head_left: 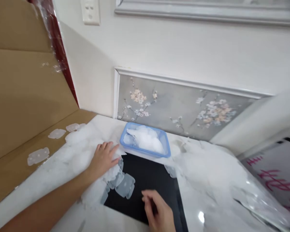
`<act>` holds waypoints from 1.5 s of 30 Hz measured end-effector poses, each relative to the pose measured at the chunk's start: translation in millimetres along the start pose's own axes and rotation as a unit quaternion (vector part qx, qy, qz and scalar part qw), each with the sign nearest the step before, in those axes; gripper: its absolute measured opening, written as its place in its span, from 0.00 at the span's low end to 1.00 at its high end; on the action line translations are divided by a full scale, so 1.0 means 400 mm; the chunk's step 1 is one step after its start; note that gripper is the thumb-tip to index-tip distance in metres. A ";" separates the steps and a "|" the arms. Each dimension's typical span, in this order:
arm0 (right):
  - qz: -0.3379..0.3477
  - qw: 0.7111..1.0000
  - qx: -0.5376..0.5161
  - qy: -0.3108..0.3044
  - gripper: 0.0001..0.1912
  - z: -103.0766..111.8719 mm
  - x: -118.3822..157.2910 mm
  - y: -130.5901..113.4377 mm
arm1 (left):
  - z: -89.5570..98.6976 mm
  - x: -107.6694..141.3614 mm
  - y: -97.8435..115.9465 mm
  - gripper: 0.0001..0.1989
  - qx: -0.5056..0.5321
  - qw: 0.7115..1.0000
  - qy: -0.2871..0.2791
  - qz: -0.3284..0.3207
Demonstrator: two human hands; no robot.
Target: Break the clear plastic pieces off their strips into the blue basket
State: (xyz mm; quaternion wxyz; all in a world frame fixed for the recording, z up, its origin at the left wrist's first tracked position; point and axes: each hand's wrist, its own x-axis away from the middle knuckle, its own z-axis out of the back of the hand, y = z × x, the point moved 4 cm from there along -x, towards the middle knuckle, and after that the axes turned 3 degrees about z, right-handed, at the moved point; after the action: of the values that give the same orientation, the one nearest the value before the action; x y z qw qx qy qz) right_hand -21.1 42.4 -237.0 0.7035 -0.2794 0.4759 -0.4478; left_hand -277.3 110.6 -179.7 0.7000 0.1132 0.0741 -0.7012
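My left hand [103,158] lies flat, fingers apart, on a heap of translucent plastic lids [82,151] at the left of a white marble-look table [207,199]. More of these lids [124,185] spill onto a black mat [147,180] just right of that hand. My right hand [158,211] hovers low over the mat's near part, fingers curled; whether it holds anything is hidden. Beyond the mat stands a blue-rimmed clear tray [164,141] filled with white translucent pieces [145,138].
A large cardboard sheet [21,103] leans at the left, with a few lids [38,155] lying on its lower flap. A wall with a floral panel [178,109] runs behind the table. Clear plastic wrap [251,193] and a white box with red characters [277,180] lie at the right.
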 end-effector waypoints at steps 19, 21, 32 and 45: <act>-0.086 0.993 -0.080 -0.022 0.09 -0.071 -0.073 -0.026 | 0.061 0.089 0.022 0.13 0.082 0.995 0.001 -0.053; -0.103 0.983 -0.149 -0.021 0.10 -0.063 -0.080 -0.007 | 0.057 0.099 0.023 0.12 0.102 0.994 0.011 -0.047; -0.174 0.852 -0.491 -0.054 0.20 -0.011 -0.126 0.019 | 0.111 0.099 -0.033 0.14 0.303 0.938 0.144 0.081; -0.239 0.751 -0.612 -0.073 0.22 -0.008 -0.135 0.037 | 0.072 0.080 -0.047 0.25 0.587 0.773 0.029 0.237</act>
State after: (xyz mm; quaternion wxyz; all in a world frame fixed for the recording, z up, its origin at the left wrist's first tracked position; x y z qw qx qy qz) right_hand -26.5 97.3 -227.6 0.2850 -0.7866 0.5128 -0.1926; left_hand -297.7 72.5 -161.4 0.6393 0.5364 -0.3609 -0.4163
